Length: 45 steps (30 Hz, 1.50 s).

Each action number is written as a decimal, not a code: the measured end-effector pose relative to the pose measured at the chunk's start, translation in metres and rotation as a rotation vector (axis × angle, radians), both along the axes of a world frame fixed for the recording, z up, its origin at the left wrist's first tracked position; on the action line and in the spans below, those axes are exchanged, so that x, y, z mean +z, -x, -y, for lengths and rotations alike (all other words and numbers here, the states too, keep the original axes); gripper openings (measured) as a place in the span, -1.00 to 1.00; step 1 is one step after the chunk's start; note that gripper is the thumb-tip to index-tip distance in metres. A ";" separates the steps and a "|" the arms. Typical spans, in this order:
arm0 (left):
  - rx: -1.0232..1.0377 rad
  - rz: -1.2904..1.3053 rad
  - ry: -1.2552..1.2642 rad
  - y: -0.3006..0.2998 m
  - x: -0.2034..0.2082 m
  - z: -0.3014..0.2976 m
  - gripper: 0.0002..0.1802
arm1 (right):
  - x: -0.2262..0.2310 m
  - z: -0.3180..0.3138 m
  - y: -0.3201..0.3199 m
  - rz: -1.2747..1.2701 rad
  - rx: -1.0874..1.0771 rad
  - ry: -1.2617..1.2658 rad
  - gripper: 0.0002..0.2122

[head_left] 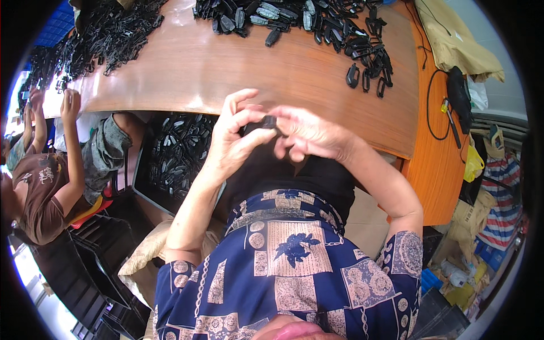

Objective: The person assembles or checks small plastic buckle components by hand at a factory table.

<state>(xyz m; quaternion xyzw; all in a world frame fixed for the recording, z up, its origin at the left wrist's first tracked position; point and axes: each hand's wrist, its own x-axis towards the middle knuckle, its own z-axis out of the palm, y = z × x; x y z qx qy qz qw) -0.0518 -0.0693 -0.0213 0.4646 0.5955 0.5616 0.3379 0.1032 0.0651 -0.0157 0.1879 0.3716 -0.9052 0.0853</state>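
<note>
Fingers first: left hand (231, 136) pinches a small black piece (268, 120) between thumb and forefinger, other fingers lifted and loosely bent. Right hand (311, 131) comes in from the other side, fingers half curled right at the piece; cannot tell if they grip it too. Both elbows bent; left forearm angles up and inward, right forearm runs up and across to the left, hands meeting in front of the torso, by the near table edge.

Largest to smallest: brown wooden table (170, 76) across the top. Navy patterned shirt (303, 249) on the wearer; its beige patches carry rows of script-like print, too small to read. Co-worker (45, 195) at left, brown shirt, pale print on the chest, arms raised at the table. Dark bin (152, 202) below the table edge, left of the left forearm, filled with black and grey parts. Heaped black parts (328, 28) on the table beyond the hands, another black heap (122, 42) further left. Black corded tool (458, 96) at the right side. Smallest is the pinched piece, held between the hands; any marking on it is too small to tell.
</note>
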 end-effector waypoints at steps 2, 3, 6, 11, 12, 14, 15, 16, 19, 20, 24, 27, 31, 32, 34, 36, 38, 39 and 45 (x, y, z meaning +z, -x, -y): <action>-0.039 0.431 -0.004 0.010 -0.014 0.018 -0.79 | -0.001 0.016 0.009 -0.062 0.123 0.067 -0.48; -0.037 0.518 0.058 0.010 -0.013 0.026 -0.79 | -0.006 0.022 0.013 -0.096 0.185 0.122 -0.48; 0.021 0.867 0.024 0.004 -0.015 0.043 -0.63 | -0.013 0.043 0.030 -0.207 0.215 0.186 -0.54; 0.101 0.752 0.079 0.019 -0.021 0.084 -0.25 | -0.024 0.086 0.059 -0.148 0.034 -0.017 -0.70; 0.132 0.703 0.048 0.019 -0.022 0.090 -0.31 | -0.025 0.093 0.065 -0.166 0.046 -0.043 -0.72; 0.180 0.643 0.013 0.023 -0.026 0.098 -0.41 | -0.030 0.107 0.074 -0.166 0.027 -0.068 -0.68; 0.197 0.631 0.010 0.025 -0.027 0.101 -0.43 | -0.027 0.110 0.076 -0.165 0.023 -0.078 -0.67; 0.214 0.622 0.015 0.027 -0.028 0.100 -0.42 | -0.024 0.110 0.078 -0.163 0.025 -0.096 -0.65; 0.197 0.760 0.059 0.037 -0.036 0.107 -0.40 | -0.028 0.114 0.082 -0.154 -0.034 -0.106 -0.62; 0.220 0.769 0.095 0.034 -0.031 0.102 -0.37 | -0.026 0.114 0.080 -0.142 -0.064 -0.105 -0.59; 0.170 0.709 0.087 0.015 -0.022 0.075 -0.33 | -0.022 0.094 0.056 -0.148 -0.010 -0.075 -0.64; 0.166 0.629 0.134 0.006 -0.020 0.064 -0.32 | -0.021 0.086 0.042 -0.149 -0.121 -0.085 -0.54; 0.027 0.711 0.264 0.012 -0.024 0.061 -0.33 | -0.036 0.088 0.038 -0.177 -0.193 -0.172 -0.51; 0.043 0.672 0.211 0.006 -0.023 0.056 -0.35 | -0.036 0.092 0.037 -0.172 -0.252 -0.178 -0.57; 0.046 0.641 0.095 0.004 -0.023 0.049 -0.44 | -0.036 0.089 0.036 -0.180 -0.259 -0.179 -0.59; 0.070 0.611 0.092 0.003 -0.018 0.049 -0.49 | -0.032 0.077 0.033 -0.123 -0.090 -0.121 -0.58; 0.100 0.557 0.081 0.007 -0.016 0.055 -0.59 | -0.017 0.064 0.024 -0.162 -0.019 -0.168 -0.55; 0.164 0.582 0.151 0.014 -0.012 0.061 -0.62 | -0.008 0.056 0.018 -0.195 0.049 -0.217 -0.49; 0.236 -1.044 0.359 0.074 0.011 0.069 -0.70 | 0.026 -0.028 -0.047 0.022 -0.247 -1.610 -0.81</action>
